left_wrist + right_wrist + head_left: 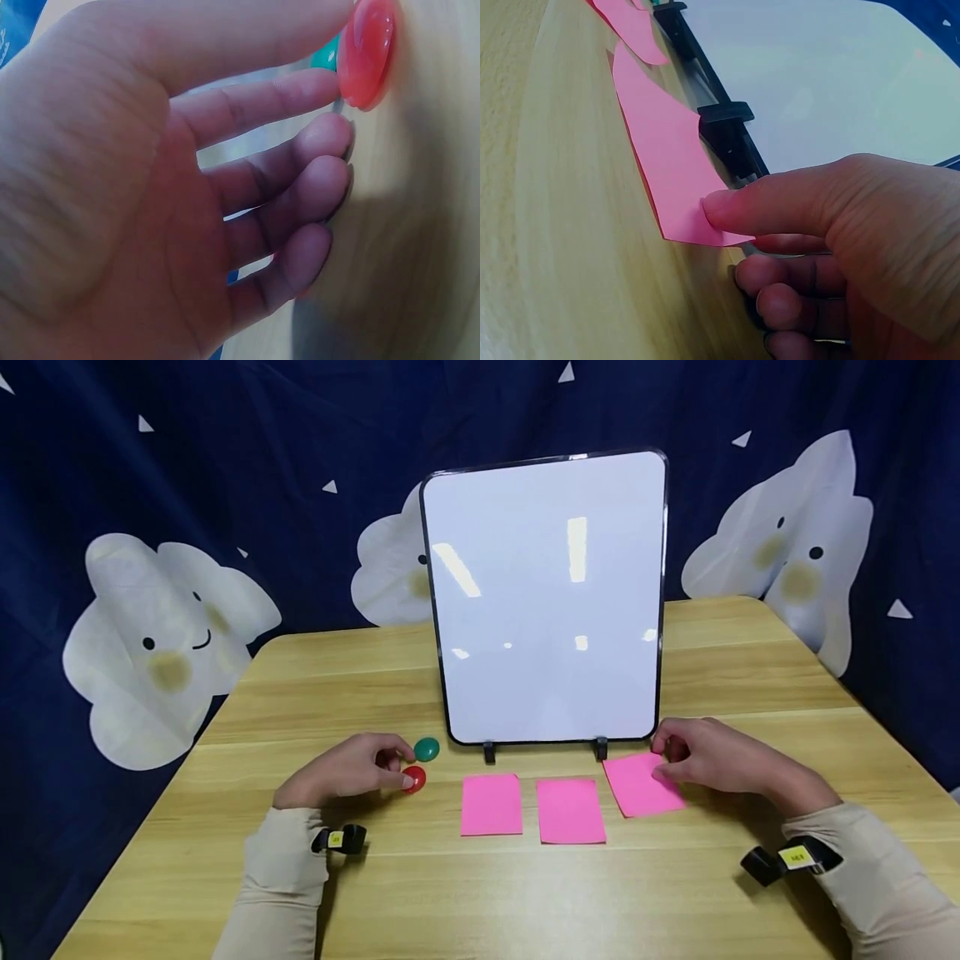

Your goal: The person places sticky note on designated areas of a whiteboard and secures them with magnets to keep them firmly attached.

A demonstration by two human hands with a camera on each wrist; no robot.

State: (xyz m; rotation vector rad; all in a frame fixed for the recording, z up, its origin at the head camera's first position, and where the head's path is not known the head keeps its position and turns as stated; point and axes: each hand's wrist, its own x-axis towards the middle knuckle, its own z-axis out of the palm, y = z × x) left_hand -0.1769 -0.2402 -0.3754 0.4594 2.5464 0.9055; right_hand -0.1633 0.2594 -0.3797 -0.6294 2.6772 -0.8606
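Note:
My left hand (pixel 360 767) is at a glossy red round button-like piece (pixel 415 779), with thumb and index fingertips at its edge. In the left wrist view the red piece (pixel 366 52) sits at those fingertips, and the other fingers are loosely bent. A matching green round piece (pixel 427 749) lies just beyond. My right hand (pixel 720 760) pinches the edge of a pink sticky note (pixel 637 785). In the right wrist view the thumb presses on top of that note (pixel 656 142), which bends upward; the index finger is mostly hidden beneath it.
Two more pink sticky notes, a left one (pixel 491 806) and a middle one (pixel 571 812), lie on the wooden table (pixel 465 902). Behind them a black-framed whiteboard (pixel 547 610) stands on small black feet (pixel 490 752). A dark blue curtain (pixel 300 418) with cloud prints hangs at the back.

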